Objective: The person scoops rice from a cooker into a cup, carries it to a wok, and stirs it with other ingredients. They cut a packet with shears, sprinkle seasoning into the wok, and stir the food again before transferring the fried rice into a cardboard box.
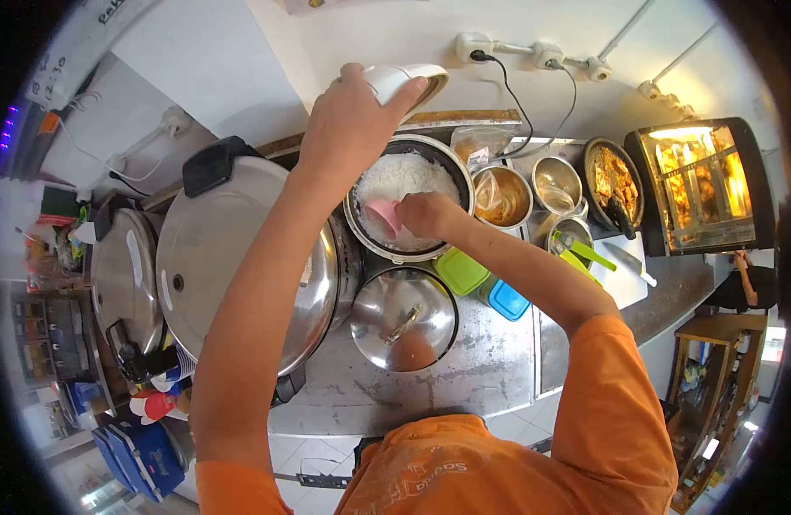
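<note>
A round pot (353,225) full of white rice (413,178) stands at the centre of the counter. Over the rice, my right hand (425,215) is closed on a pink scoop (383,216), whose bowl rests in the rice. My left hand (348,120) is raised above the pot's back edge, its fingers wrapped round a white lid or bowl (395,81) that is tilted. Its underside is mostly hidden. In front of the pot lies a shiny metal lid (404,318).
Large steel pots (232,257) stand at the left. Steel bowls (557,184), green (461,271) and blue (507,298) containers, a dark bowl of food (612,176) and a knife (631,263) are at the right, beside a lit glass-fronted oven (701,184). Another person's arm (745,279) shows far right.
</note>
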Demonstrator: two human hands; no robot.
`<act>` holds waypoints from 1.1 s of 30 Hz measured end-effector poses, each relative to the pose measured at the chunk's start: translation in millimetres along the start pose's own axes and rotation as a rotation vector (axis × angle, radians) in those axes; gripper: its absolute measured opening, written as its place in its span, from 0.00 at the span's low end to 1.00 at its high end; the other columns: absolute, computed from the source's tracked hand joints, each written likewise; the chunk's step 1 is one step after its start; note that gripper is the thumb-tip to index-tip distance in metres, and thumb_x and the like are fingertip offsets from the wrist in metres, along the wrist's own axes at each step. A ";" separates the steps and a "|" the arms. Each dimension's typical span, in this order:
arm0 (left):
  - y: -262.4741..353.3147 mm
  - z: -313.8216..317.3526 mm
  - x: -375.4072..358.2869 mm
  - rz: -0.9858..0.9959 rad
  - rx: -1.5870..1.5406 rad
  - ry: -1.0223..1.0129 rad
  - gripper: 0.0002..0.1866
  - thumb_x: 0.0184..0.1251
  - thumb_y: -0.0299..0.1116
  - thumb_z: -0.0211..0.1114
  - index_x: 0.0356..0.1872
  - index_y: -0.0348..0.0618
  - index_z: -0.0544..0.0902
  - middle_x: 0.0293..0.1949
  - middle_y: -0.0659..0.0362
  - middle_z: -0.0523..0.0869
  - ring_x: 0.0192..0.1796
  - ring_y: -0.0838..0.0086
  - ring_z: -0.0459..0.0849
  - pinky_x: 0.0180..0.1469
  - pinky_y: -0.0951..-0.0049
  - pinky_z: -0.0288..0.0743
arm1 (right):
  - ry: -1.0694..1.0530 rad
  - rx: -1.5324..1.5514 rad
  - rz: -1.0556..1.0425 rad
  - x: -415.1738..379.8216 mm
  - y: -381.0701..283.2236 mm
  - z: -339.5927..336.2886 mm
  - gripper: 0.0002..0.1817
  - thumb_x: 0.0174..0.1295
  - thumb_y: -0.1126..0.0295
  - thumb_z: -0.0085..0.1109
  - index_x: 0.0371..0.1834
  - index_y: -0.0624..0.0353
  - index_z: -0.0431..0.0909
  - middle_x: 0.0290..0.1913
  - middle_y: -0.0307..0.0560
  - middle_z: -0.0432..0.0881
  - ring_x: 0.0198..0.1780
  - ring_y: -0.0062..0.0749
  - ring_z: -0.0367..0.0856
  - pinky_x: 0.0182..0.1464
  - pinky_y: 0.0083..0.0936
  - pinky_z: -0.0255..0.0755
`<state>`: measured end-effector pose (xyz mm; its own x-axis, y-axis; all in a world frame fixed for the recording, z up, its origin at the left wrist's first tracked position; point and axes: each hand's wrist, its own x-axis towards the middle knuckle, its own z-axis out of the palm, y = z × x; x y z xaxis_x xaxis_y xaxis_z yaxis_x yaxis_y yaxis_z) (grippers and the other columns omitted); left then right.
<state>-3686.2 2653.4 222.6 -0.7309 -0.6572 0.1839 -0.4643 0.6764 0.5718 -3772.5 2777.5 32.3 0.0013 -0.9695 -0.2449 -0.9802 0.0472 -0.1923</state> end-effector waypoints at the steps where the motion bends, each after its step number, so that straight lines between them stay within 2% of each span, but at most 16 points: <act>1: 0.8 0.8 0.4 0.002 -0.004 -0.001 0.46 0.64 0.67 0.59 0.58 0.24 0.72 0.50 0.32 0.82 0.56 0.44 0.82 0.58 0.56 0.74 | 0.037 0.013 0.003 -0.5 -0.2 -0.3 0.09 0.58 0.69 0.59 0.36 0.58 0.87 0.40 0.54 0.88 0.44 0.45 0.88 0.43 0.35 0.82; 2: 1.5 1.0 0.4 0.005 -0.006 -0.002 0.46 0.64 0.66 0.59 0.59 0.24 0.72 0.50 0.32 0.82 0.56 0.44 0.82 0.59 0.56 0.74 | 0.041 0.013 0.003 0.5 0.8 -1.0 0.09 0.58 0.69 0.59 0.36 0.58 0.87 0.40 0.54 0.88 0.44 0.45 0.88 0.43 0.35 0.82; 4: 4.5 0.0 -0.4 -0.004 0.002 -0.008 0.45 0.64 0.66 0.59 0.59 0.24 0.72 0.50 0.32 0.82 0.56 0.44 0.82 0.59 0.56 0.74 | -0.129 0.113 0.032 6.3 6.6 -3.2 0.12 0.57 0.66 0.60 0.38 0.60 0.87 0.40 0.57 0.87 0.46 0.49 0.87 0.46 0.38 0.81; 11: 11.9 6.5 -1.3 0.022 0.017 -0.009 0.46 0.65 0.65 0.59 0.60 0.23 0.70 0.52 0.32 0.81 0.58 0.43 0.81 0.61 0.57 0.72 | -0.251 0.260 -0.100 25.2 61.7 -8.6 0.16 0.54 0.62 0.62 0.37 0.64 0.86 0.38 0.60 0.87 0.42 0.51 0.86 0.45 0.41 0.78; 13: 13.5 4.9 -2.0 0.007 0.031 -0.012 0.45 0.65 0.65 0.59 0.60 0.23 0.70 0.53 0.32 0.81 0.58 0.44 0.80 0.61 0.57 0.72 | -0.173 0.098 -0.161 26.7 70.2 -17.7 0.13 0.55 0.59 0.62 0.34 0.56 0.85 0.36 0.55 0.87 0.40 0.46 0.87 0.42 0.38 0.78; 14: 13.2 4.0 -3.5 -0.016 0.037 -0.012 0.45 0.65 0.65 0.59 0.61 0.23 0.70 0.53 0.32 0.81 0.58 0.44 0.80 0.61 0.57 0.72 | -0.174 0.101 -0.165 18.3 63.1 -30.1 0.13 0.55 0.59 0.62 0.34 0.56 0.85 0.36 0.55 0.87 0.40 0.46 0.87 0.42 0.38 0.78; 16: 8.8 5.0 -5.2 -0.001 0.017 0.011 0.45 0.65 0.64 0.60 0.59 0.22 0.70 0.52 0.30 0.81 0.57 0.43 0.81 0.60 0.56 0.73 | -0.003 0.066 -0.042 0.3 46.3 -48.0 0.09 0.57 0.57 0.60 0.30 0.48 0.84 0.34 0.48 0.88 0.40 0.43 0.87 0.40 0.37 0.78; 19: 3.1 5.6 -6.8 0.007 -0.003 0.025 0.45 0.65 0.64 0.60 0.60 0.22 0.70 0.51 0.31 0.81 0.57 0.43 0.81 0.59 0.56 0.73 | -0.047 -0.082 -0.067 -2.7 26.7 -21.3 0.07 0.58 0.56 0.58 0.30 0.41 0.84 0.34 0.43 0.88 0.40 0.41 0.87 0.40 0.37 0.78; 20: 2.4 5.3 -8.2 0.002 -0.001 0.016 0.45 0.65 0.65 0.59 0.62 0.25 0.70 0.52 0.33 0.81 0.58 0.46 0.81 0.60 0.58 0.72 | -0.022 0.068 -0.109 -10.7 15.4 -26.2 0.08 0.58 0.58 0.58 0.29 0.46 0.84 0.34 0.45 0.87 0.40 0.44 0.87 0.39 0.38 0.79; 24: 9.1 6.1 -15.8 0.012 0.024 0.024 0.45 0.66 0.65 0.59 0.62 0.25 0.70 0.52 0.33 0.82 0.57 0.46 0.81 0.60 0.58 0.72 | -0.045 0.039 -0.126 6.2 33.8 5.4 0.08 0.58 0.63 0.60 0.32 0.52 0.84 0.34 0.48 0.87 0.41 0.44 0.87 0.39 0.38 0.79; 26: 10.4 6.8 -20.6 -0.005 -0.003 0.008 0.44 0.66 0.64 0.60 0.63 0.26 0.69 0.52 0.34 0.81 0.57 0.46 0.81 0.60 0.57 0.72 | -0.082 0.034 -0.383 11.3 55.2 8.7 0.09 0.59 0.66 0.60 0.31 0.60 0.83 0.27 0.49 0.84 0.32 0.41 0.86 0.31 0.37 0.77; 27: 10.1 9.0 -23.9 -0.002 -0.001 0.014 0.44 0.66 0.64 0.60 0.63 0.26 0.69 0.52 0.34 0.81 0.57 0.46 0.81 0.60 0.57 0.72 | -0.077 0.030 -0.385 8.9 62.1 4.4 0.09 0.59 0.66 0.60 0.31 0.60 0.83 0.27 0.49 0.84 0.32 0.41 0.86 0.31 0.37 0.77; 29: 9.5 16.2 -32.2 0.043 -0.009 0.044 0.42 0.66 0.60 0.63 0.63 0.26 0.69 0.54 0.33 0.80 0.58 0.45 0.80 0.61 0.57 0.71 | -0.428 0.460 -0.111 -6.8 66.7 -20.7 0.12 0.62 0.64 0.59 0.32 0.63 0.82 0.19 0.45 0.78 0.19 0.34 0.78 0.22 0.32 0.72; 30: 10.6 20.6 -38.1 0.045 -0.007 0.050 0.42 0.66 0.60 0.63 0.63 0.26 0.69 0.54 0.33 0.80 0.58 0.45 0.80 0.61 0.57 0.71 | -0.424 0.456 -0.114 -16.0 68.9 -24.7 0.12 0.62 0.64 0.59 0.32 0.63 0.82 0.19 0.45 0.78 0.19 0.34 0.78 0.22 0.32 0.72; 32: 15.4 27.2 -54.0 0.092 0.049 0.071 0.42 0.65 0.57 0.65 0.64 0.27 0.68 0.57 0.32 0.77 0.60 0.45 0.78 0.62 0.55 0.70 | -0.338 0.797 0.044 -37.9 71.7 -26.4 0.16 0.66 0.60 0.58 0.32 0.64 0.81 0.14 0.40 0.71 0.12 0.28 0.68 0.15 0.28 0.64; 33: 16.8 28.5 -61.2 0.096 0.051 0.075 0.42 0.65 0.57 0.65 0.64 0.27 0.68 0.57 0.32 0.77 0.60 0.45 0.78 0.62 0.55 0.70 | -0.332 0.795 0.043 -49.0 72.4 -26.7 0.16 0.66 0.60 0.58 0.32 0.64 0.81 0.14 0.40 0.71 0.12 0.28 0.68 0.15 0.28 0.64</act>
<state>-3663.6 2714.5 198.1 -0.7347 -0.6101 0.2965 -0.4197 0.7523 0.5079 -3848.8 2822.1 55.7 0.1467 -0.8484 -0.5087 -0.5514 0.3568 -0.7541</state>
